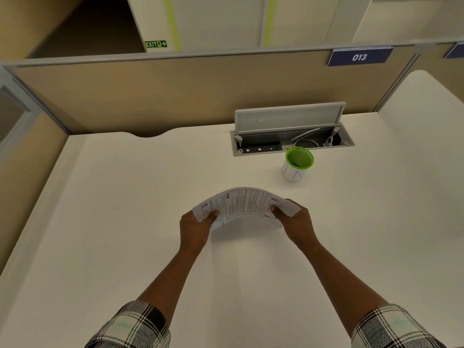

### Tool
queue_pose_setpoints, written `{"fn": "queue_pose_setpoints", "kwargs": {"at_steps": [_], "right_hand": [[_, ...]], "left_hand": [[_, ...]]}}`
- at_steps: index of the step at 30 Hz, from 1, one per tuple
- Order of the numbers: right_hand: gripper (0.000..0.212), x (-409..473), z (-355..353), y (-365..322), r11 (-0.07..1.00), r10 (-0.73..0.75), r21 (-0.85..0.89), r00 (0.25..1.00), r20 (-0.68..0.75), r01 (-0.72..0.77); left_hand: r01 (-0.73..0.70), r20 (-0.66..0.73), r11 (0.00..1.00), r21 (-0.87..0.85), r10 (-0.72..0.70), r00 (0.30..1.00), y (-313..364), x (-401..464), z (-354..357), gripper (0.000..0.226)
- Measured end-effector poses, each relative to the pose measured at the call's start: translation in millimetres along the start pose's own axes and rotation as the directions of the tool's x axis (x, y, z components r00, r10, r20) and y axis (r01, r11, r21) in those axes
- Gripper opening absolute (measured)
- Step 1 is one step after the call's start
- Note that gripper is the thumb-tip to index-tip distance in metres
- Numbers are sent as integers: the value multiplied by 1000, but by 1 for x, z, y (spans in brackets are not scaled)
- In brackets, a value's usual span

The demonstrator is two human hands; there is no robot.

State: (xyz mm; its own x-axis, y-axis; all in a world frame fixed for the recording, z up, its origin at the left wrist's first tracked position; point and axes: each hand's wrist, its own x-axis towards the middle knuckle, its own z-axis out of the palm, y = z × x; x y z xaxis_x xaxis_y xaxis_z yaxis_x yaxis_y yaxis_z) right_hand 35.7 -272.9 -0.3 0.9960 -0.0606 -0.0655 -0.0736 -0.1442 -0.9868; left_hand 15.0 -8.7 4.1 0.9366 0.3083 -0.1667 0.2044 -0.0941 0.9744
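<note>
I hold a printed paper sheet [244, 203] up over the white desk [125, 222], long axis running left to right across me. It bows upward in the middle like an arch, printed side facing me, both ends drooping down into my hands. Text too small to read; a dark vertical line crosses it left of center.

My left hand [197, 226] grips the left end, thumb curled on top of the print, fingers hidden under the sheet. My right hand [295, 223] grips the right end the same way, thumb on top, fingers wrapped behind. Both hands closed on the paper, well clear of the desk surface by the look of the shadow below.

Containers: a white cup with a green rim [297, 164] stands upright behind the paper, to the right, apart from it. Something dark lies inside; cannot tell what. Just behind the cup, the desk cable box [292, 141] sits with its grey lid [288, 118] flipped up; cables [307, 139] lie inside it.

Partition behind carries a blue tag reading 013 [359, 57].
</note>
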Motion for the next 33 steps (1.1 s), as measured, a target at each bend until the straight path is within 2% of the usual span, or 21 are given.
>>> {"fn": "queue_pose_setpoints", "kwargs": {"at_steps": [9,18,22,26,29,31,33], "right_hand": [[15,-1,1,-6,999,-37,14,999,-12,37],[23,2,2,-9,999,-32,-44,999,-25,31],[18,1,1,-4,999,-20,-33,1000,-9,20],[21,2,1,-1,999,22,-42,1000,8,-21],[22,6,-3,-7,993,2,-117,1000,-7,-2],[30,11,-9,-16,984,-24,-178,1000,-12,21],[43,19,-17,-29,988,-22,-155,1000,-9,20]], "left_hand": [[-49,-9,999,-18,49,999,4,-2,1,23],[-4,-7,1000,10,5,1000,2,2,1,22],[6,-1,1000,10,-6,1000,-1,2,0,26],[43,-6,998,54,-43,999,-4,3,3,23],[72,-56,991,114,-66,996,2,8,4,14],[51,-68,981,186,-39,997,7,14,1,13],[-31,-58,954,300,50,997,16,21,-4,14]]}}
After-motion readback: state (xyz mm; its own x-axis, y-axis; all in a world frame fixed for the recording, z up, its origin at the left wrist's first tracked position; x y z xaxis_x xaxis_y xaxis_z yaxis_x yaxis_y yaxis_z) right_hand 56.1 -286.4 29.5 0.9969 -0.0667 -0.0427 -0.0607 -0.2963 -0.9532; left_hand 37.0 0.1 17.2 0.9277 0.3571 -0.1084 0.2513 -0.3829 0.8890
